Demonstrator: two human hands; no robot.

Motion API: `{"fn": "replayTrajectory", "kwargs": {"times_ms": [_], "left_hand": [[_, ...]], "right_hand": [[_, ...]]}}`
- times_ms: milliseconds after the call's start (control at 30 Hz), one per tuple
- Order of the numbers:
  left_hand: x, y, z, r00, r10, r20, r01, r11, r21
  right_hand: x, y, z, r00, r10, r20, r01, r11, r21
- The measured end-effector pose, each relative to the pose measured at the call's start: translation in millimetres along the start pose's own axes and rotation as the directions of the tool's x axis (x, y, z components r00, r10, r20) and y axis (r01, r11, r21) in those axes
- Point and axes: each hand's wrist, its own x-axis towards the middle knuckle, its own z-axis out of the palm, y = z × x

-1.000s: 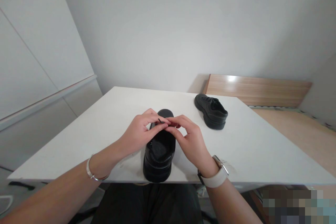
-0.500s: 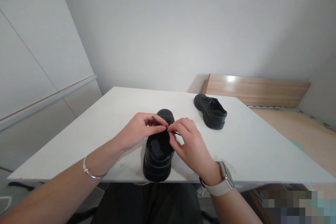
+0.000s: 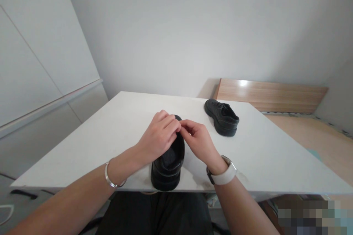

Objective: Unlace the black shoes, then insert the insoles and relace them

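Observation:
A black lace-up shoe point(image 3: 166, 177) sits on the white table point(image 3: 110, 132) near its front edge, heel toward me and toe pointing away. Over its lacing area my left hand point(image 3: 157, 137) is closed, fingers curled and hiding most of the front. My right hand point(image 3: 200, 142) pinches from the right side, its fingertips meeting those of the left. Both hold the black shoelace, which is mostly covered by my fingers now. A matching black shoe point(image 3: 224, 119) rests farther back on the right, its laces tied across the top.
Beyond the table's right side are a wooden headboard point(image 3: 275, 95) and a light wooden surface point(image 3: 325, 143). A pale wall point(image 3: 176, 36) rises behind the table, with white cabinet panels point(image 3: 35, 62) on the left. My legs are under the front edge.
My left hand has turned over and moved up across the front of the shoe, fingers now curled. The right hand has shifted slightly up. The lace strands visible before are now hidden.

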Motion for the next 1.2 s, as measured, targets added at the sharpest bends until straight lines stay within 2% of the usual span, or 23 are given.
{"fn": "replayTrajectory", "kwargs": {"times_ms": [167, 300, 433, 567, 667, 733, 800, 867, 900, 967, 1000, 1100, 1133, 1200], "left_hand": [[-5.0, -3.7, -0.1, 1.000, 0.004, -0.026, -0.003, 1.000, 0.024], [-9.6, -8.2, -1.9, 0.999, -0.046, -0.005, 0.046, 0.999, 0.029], [-15.5, -11.3, -4.5, 0.999, -0.051, -0.005, 0.051, 0.998, 0.022], [-23.8, -9.9, -11.3, 0.998, -0.061, 0.019, 0.061, 0.998, 0.000], [-29.2, -6.8, -15.6, 0.986, -0.159, 0.048, 0.163, 0.982, -0.098], [-32.6, -5.8, -16.4, 0.954, -0.288, 0.080, 0.298, 0.936, -0.186], [-36.8, -7.0, -15.5, 0.893, -0.426, 0.145, 0.450, 0.849, -0.276], [-41.8, -10.5, -13.5, 0.831, -0.490, 0.262, 0.555, 0.753, -0.353], [-44.0, -12.8, -12.3, 0.810, -0.487, 0.327, 0.584, 0.718, -0.379], [-46.1, -17.9, -9.5, 0.791, -0.441, 0.424, 0.602, 0.685, -0.410], [-45.6, -20.4, -8.0, 0.790, -0.428, 0.438, 0.601, 0.684, -0.415], [-37.1, -26.8, -2.5, 0.772, -0.474, 0.424, 0.630, 0.664, -0.403], [-32.4, -28.6, -0.1, 0.751, -0.510, 0.420, 0.657, 0.642, -0.396], [-21.2, -31.7, 6.4, 0.713, -0.564, 0.417, 0.701, 0.591, -0.400]], "right_hand": [[5.1, 5.7, -5.1, 0.995, 0.069, 0.070, -0.077, 0.988, 0.132], [3.0, 6.4, 0.4, 0.997, -0.024, -0.073, 0.025, 1.000, 0.015], [-1.5, 3.5, 8.4, 0.974, -0.127, -0.189, 0.104, 0.986, -0.130], [-6.0, 2.9, 11.8, 0.950, -0.159, -0.270, 0.096, 0.968, -0.233], [-7.9, 7.1, 11.1, 0.950, -0.139, -0.280, 0.073, 0.970, -0.232], [-9.1, 11.7, 9.0, 0.957, -0.110, -0.268, 0.060, 0.980, -0.188], [-12.4, 15.5, 6.6, 0.963, -0.071, -0.261, 0.037, 0.990, -0.135], [-20.0, 15.9, 5.6, 0.952, -0.065, -0.298, 0.030, 0.992, -0.121], [-25.9, 14.3, 6.2, 0.939, -0.084, -0.332, 0.041, 0.990, -0.135], [-40.9, 7.4, 9.9, 0.911, -0.167, -0.376, 0.100, 0.976, -0.191], [-49.4, 2.7, 13.0, 0.903, -0.228, -0.365, 0.152, 0.963, -0.224], [-72.5, -12.0, 25.6, 0.858, -0.463, -0.221, 0.400, 0.873, -0.280], [-77.9, -15.8, 30.6, 0.826, -0.540, -0.159, 0.486, 0.826, -0.284], [-84.4, -20.4, 41.4, 0.728, -0.685, -0.028, 0.655, 0.707, -0.265]]}}
